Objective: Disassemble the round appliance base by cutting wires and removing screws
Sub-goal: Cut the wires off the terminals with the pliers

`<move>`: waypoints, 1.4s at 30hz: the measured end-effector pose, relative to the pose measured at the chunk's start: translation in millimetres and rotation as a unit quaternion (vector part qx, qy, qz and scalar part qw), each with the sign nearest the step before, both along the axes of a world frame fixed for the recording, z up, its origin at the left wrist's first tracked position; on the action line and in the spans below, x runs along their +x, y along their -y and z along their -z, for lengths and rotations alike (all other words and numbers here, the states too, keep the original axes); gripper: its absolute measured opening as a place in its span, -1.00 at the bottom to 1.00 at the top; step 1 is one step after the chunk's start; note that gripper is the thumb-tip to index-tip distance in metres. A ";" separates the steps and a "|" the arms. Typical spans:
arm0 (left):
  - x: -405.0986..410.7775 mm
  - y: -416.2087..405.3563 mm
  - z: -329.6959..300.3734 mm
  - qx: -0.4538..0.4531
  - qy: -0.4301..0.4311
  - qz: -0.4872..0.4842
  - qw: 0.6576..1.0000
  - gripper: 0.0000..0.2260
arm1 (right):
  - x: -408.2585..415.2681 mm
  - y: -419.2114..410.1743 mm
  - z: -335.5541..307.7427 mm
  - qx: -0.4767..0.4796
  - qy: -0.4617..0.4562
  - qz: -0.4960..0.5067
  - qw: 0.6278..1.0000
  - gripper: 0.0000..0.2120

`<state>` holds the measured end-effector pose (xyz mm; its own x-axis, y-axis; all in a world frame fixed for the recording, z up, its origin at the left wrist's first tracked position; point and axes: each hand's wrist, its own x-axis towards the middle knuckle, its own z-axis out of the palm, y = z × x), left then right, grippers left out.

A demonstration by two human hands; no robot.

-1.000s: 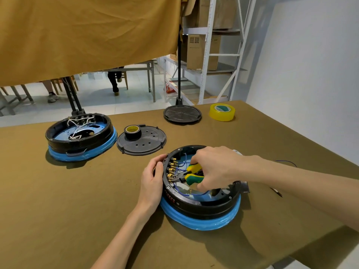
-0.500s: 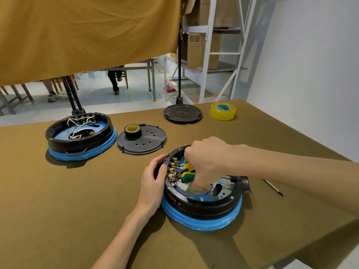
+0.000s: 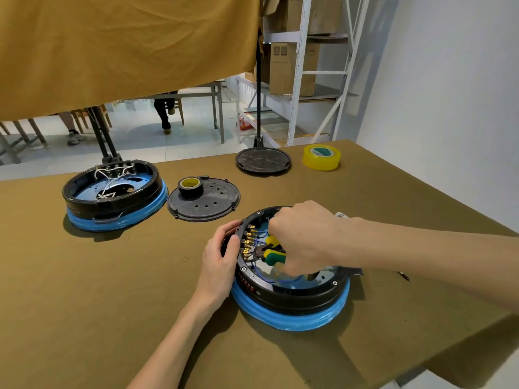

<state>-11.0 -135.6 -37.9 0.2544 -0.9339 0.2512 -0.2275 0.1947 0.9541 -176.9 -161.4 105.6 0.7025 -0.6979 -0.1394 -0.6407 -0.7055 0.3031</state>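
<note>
Blue wires (image 3: 262, 237) inside base (image 3: 292, 293), near desk's (image 3: 84, 304) right front edge. Grip cutters (image 3: 268, 252) firmly with right hand (image 3: 302, 237) fingers; brace rim with left hand (image 3: 222, 258) fingers curled. Cut close to brass terminals (image 3: 248, 242).

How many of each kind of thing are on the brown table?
Round appliance bases with blue bottoms: 2
Flat black round lids: 2
Tape rolls: 2, yellow roll and black roll
Cutters with yellow-green handles: 1
Total: 7
</note>
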 end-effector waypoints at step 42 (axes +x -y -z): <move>0.5 0.5 2.4 -0.004 -0.018 0.006 1.000 -0.70 | -16.3 -3.8 17.5 -0.019 0.069 -0.006 0.997 -0.61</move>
<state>-10.5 -136.2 -40.3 0.2529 -0.9349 0.2491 -0.1901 0.2044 0.9602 -193.2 -157.6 88.1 0.7209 -0.6929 -0.0154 -0.6702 -0.7026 0.2390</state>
